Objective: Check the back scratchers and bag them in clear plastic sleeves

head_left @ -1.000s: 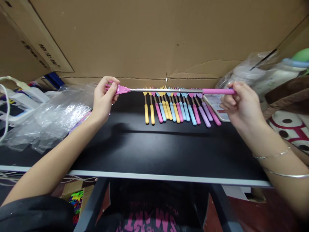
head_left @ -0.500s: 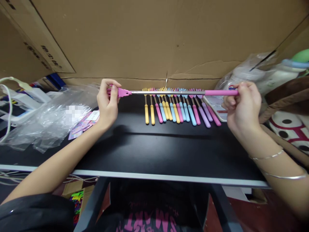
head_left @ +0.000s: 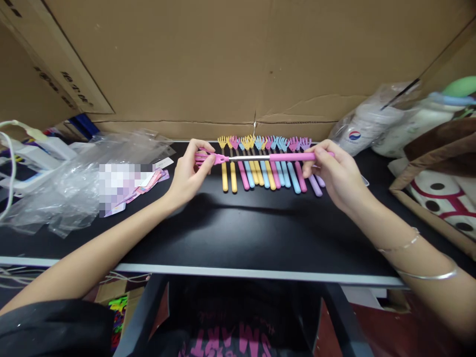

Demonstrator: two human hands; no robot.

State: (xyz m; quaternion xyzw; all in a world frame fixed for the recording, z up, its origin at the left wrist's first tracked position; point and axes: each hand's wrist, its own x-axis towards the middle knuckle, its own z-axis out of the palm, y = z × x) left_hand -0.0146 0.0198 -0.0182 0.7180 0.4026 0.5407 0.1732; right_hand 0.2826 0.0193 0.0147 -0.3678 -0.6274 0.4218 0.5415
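Note:
A pink telescopic back scratcher (head_left: 286,157) is stretched level between my two hands, above the black table (head_left: 238,233). My left hand (head_left: 193,168) is closed round its pink claw head, at the left end. At the other end, my right hand (head_left: 330,166) pinches the pink grip. A short length of silver rod shows between head and grip. Behind it, a row of back scratchers (head_left: 225,176) in yellow, pink, blue and purple lies side by side, claws toward the cardboard. My right hand hides part of the row's right end.
Clear plastic bags (head_left: 67,183) and pink-purple cards (head_left: 148,183) lie on the left beside a white rack (head_left: 48,153). At right stand a bagged cup (head_left: 366,124), a bottle (head_left: 412,124) and a brown bag (head_left: 439,153). A cardboard wall (head_left: 208,64) closes the back.
My hands have come closer together, the right one moving left most. The back scratcher's silver rod has slid in and is much shorter now. Both hands keep their hold.

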